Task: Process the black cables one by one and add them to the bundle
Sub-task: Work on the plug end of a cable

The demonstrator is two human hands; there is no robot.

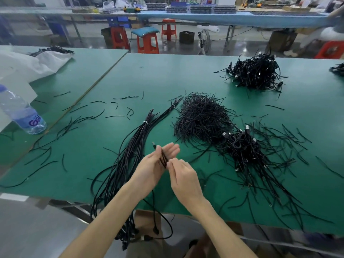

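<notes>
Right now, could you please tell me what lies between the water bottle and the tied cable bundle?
Between the water bottle and the tied cable bundle, the head view shows loose black strands scattered on the green table.

Water bottle [20, 111], left on the green table [149, 75]: its blue label [32, 121] is showing purple lettering, partly cut off, reading "Ga". Nothing else is reading legibly.

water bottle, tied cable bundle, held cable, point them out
water bottle [22, 110]: head view, clear body
tied cable bundle [140, 131]: head view, strands below white tie
held cable [163, 159]: head view, folded middle
</notes>
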